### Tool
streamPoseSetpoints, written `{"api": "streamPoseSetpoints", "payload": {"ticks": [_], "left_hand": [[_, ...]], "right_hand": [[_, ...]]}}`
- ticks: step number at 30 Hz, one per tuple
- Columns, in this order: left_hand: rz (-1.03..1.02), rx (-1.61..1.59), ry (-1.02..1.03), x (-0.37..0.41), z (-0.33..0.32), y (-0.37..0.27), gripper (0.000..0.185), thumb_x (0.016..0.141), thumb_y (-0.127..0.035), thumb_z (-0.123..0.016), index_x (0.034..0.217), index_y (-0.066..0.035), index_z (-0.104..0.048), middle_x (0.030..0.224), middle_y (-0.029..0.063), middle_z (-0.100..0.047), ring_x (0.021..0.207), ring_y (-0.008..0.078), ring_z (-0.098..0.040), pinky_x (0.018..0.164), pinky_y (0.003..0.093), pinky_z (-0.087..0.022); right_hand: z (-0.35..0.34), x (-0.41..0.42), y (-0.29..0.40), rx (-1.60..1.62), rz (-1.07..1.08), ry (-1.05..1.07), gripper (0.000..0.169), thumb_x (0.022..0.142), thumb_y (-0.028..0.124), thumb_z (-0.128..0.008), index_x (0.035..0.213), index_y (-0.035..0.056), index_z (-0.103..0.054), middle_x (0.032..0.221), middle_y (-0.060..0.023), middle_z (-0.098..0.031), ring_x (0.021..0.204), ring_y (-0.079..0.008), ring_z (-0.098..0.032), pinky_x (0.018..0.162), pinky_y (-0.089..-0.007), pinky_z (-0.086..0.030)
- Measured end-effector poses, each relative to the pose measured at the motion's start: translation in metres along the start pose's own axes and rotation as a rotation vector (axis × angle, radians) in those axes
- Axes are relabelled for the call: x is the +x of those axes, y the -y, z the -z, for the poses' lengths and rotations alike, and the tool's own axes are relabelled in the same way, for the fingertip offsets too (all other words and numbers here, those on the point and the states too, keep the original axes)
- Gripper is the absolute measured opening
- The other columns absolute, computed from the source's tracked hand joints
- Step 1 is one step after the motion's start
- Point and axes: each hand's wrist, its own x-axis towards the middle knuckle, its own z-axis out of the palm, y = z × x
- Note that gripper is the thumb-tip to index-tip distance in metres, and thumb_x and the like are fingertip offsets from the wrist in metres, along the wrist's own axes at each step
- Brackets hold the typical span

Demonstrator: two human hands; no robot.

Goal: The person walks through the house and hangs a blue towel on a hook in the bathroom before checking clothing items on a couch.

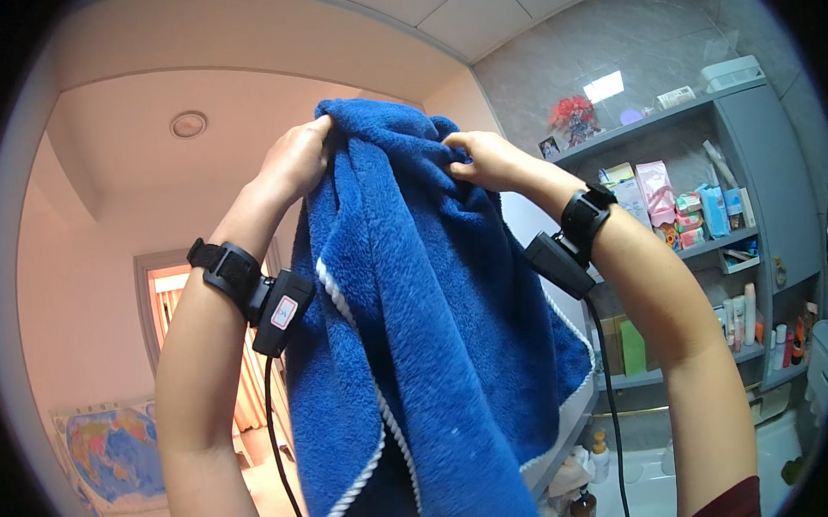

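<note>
A blue plush towel [415, 293] with white corded edging hangs in loose folds from both raised hands. My left hand [300, 156] grips its upper left edge, the fingertips partly hidden by the cloth. My right hand [477, 160] pinches a bunched part near the top right. The towel's lower end runs out of the picture. Each wrist wears a black strap with a small black device and a cable.
At the right, a grey wall cabinet [785, 187] has open shelves with packets, bottles and tubes. Pump bottles [600, 458] stand by a white basin [639, 484] below. Behind at the left are a doorway frame [144, 298] and a wall map [110, 452].
</note>
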Motion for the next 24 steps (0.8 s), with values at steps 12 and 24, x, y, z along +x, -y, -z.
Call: {"api": "streamPoseSetpoints", "payload": {"ticks": [12, 24], "left_hand": [[0.323, -0.736, 0.448, 0.023, -0.059, 0.043, 0.034, 0.088, -0.012, -0.066, 0.119, 0.002, -0.060, 0.107, 0.0114, -0.067, 0.099, 0.0172, -0.060, 0.087, 0.0321, -0.049], [0.096, -0.314, 0.351, -0.101, 0.052, -0.068, 0.078, 0.085, -0.046, -0.066, 0.140, -0.001, -0.036, 0.127, 0.0273, -0.053, 0.121, 0.0353, -0.052, 0.103, 0.0442, -0.043]], "right_hand": [[-0.013, 0.007, -0.173, -0.298, -0.410, -0.059, 0.019, 0.083, 0.013, -0.060, 0.096, 0.0035, -0.070, 0.096, -0.0240, -0.066, 0.094, -0.0368, -0.065, 0.085, -0.0428, -0.051], [-0.044, -0.039, -0.151, -0.342, -0.214, -0.132, 0.035, 0.085, 0.025, -0.063, 0.114, 0.0059, -0.060, 0.113, -0.0237, -0.060, 0.102, -0.0392, -0.060, 0.089, -0.0455, -0.049]]}}
